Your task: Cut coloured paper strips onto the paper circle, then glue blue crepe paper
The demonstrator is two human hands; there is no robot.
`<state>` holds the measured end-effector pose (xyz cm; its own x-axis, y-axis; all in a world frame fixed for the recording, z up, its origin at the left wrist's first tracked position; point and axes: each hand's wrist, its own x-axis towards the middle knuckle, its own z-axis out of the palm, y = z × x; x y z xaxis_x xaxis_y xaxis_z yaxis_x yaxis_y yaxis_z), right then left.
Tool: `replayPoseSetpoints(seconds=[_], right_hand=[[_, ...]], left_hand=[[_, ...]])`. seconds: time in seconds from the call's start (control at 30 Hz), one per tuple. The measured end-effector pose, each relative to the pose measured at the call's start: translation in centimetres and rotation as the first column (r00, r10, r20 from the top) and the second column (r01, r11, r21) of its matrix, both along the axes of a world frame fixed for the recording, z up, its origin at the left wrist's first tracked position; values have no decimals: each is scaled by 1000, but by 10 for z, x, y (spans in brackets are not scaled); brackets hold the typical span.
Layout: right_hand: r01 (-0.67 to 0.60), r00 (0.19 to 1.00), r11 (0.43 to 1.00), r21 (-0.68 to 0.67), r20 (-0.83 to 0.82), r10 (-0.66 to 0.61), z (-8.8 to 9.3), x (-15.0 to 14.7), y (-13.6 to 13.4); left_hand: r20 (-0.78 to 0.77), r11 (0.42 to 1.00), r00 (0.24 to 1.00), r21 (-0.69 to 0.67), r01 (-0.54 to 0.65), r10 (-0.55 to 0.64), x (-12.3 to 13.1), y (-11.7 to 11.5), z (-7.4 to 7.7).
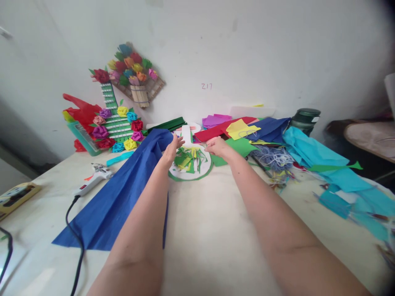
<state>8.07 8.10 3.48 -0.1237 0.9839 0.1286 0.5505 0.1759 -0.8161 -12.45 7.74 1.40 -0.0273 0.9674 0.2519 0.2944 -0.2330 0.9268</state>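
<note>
My left hand is open, its fingers stretched out beside the neck of a white guitar-like cutout with a green edge. On the round part of this cutout lies a pile of green, yellow and white paper scraps. At the cutout's right side, my right hand is closed, its fingertips pressed together. Whatever may be between those fingers is too small to make out. A large blue sheet runs beneath and left of my left forearm. Green paper lies behind my right wrist.
A glue gun with a black cord rests at left, near a yellow power strip. Paper-flower crafts and a bottle stand behind. Grey yarn, turquoise sheets and a dark green jar are at right.
</note>
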Motion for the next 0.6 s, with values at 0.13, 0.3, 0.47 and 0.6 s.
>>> replayPoseSetpoints(seconds=[0.13,0.3,0.47,0.6], right_hand=[[79,995,990,113,44,-85,-15,-16,15],[108,993,990,94,42,-113,-24,-13,22],[104,995,990,-97,-4,-105,-22,-9,21],[142,990,976,-163,-4,-144,-19,-14,17]], left_hand=[[86,997,994,31,-67,65,-7,6,-3],[169,995,981,-27,-95,98,-11,10,-5],[221,990,966,-84,-116,132,-5,1,-3],[258,990,960,-123,-75,105,-3,-3,-5]])
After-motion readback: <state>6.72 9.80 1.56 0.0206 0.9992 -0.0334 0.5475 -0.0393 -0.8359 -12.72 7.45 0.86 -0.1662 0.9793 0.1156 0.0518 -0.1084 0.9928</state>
